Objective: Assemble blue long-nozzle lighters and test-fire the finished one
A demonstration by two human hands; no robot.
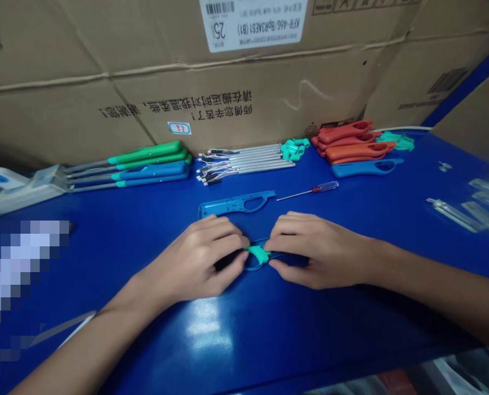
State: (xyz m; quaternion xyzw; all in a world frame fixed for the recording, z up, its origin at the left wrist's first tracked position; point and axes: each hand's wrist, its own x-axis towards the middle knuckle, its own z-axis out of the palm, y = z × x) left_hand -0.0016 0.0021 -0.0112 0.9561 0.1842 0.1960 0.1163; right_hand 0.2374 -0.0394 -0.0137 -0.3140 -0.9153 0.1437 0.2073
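Observation:
My left hand (214, 253) pinches the left part of a blue plastic handle half (252, 267) low over the table. At its other side, the fingertips of my right hand (310, 249) are closed on the same part. Between my fingertips a teal trigger piece (260, 254) sits in the handle half's loop. My fingers hide much of the handle half. Just beyond my hands lies another blue handle half (238, 204), its hollow side up. A screwdriver (308, 190) with a clear and red handle rests to the right of it.
Along the back lie assembled green and blue long lighters (149, 159), silver rods with wires (252, 159), teal triggers (296, 149) and stacked red, orange and blue handle shells (351, 142). Clear plastic parts (470, 211) lie right. A cardboard box (146, 99) stands behind the blue table (269, 340).

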